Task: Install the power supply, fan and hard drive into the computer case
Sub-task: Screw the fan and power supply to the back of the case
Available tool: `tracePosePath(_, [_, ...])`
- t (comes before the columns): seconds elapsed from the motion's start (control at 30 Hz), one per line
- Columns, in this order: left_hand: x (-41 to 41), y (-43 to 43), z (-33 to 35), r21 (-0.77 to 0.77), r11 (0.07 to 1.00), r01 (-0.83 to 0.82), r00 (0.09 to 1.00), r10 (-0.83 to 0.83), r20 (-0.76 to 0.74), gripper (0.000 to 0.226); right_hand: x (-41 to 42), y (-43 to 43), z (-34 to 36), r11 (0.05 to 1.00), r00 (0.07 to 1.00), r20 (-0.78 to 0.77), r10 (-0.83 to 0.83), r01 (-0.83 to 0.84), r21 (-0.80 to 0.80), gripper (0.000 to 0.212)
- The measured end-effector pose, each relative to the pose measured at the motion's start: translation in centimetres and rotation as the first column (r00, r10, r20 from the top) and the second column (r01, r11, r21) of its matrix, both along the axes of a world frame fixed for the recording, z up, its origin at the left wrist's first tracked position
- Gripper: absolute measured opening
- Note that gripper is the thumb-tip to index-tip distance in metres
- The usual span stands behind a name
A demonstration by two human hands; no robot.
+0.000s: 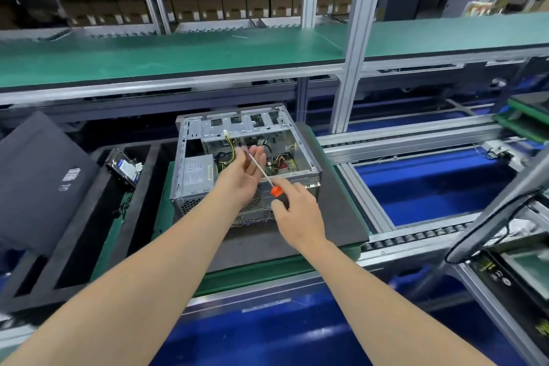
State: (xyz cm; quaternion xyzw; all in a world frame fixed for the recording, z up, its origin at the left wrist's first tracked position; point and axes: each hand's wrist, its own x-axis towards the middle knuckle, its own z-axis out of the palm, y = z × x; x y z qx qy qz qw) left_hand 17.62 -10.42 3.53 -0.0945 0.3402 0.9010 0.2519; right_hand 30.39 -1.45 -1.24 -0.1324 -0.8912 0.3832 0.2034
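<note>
Your right hand [297, 211] grips the orange-and-black handle of the screwdriver [263, 172], fingers [297, 190] curled round it. Your left hand [243, 175] is palm-up, fingers straight and close together, with the steel shaft lying across them. Both hands are over the open computer case [181, 157] on the grey mat [335, 187] (open side up). Power supply [197, 172]: inside the case, near-left corner. Hard drive [124, 166]: outside, in the foam tray [139, 202] left of the case.
</note>
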Motion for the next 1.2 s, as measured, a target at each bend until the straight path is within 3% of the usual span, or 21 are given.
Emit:
tracePosePath(0.27, [0.4,-2.9,-1.1,-0.137,0.990,-0.020,0.995,0.006,-0.097,0.045,0.3,-1.2,-0.9,0.996,0.998,0.060,0.024,-0.029,0.085,0.036])
tracePosePath(0.63, [1.0,-5.4,-2.6,-0.241,0.968,-0.067,0.979,0.017,-0.204,0.040,0.4,-3.2,-1.7,0.994,0.994,0.059,0.095,-0.092,-0.061,0.037])
tracePosePath(0.87, [1.7,-6.4,-3.6,-0.418,0.908,-0.040,0.969,-0.067,-0.237,0.033,1.8,-4.3,-2.2,0.952,0.981,0.101,0.168,-0.135,-0.274,0.031])
tracePosePath(1.03, [2.6,-6.5,-3.5,-0.384,0.923,-0.023,0.997,-0.009,-0.082,0.023,3.0,-5.7,-2.0,0.786,0.954,0.170,0.247,-0.094,-0.612,0.032])
tracePosePath(1.2, [3.9,-6.9,-4.0,-0.335,0.941,0.053,0.995,-0.023,0.094,0.017,3.7,-6.7,-2.4,0.727,0.931,0.209,0.300,-0.082,-0.681,0.024])
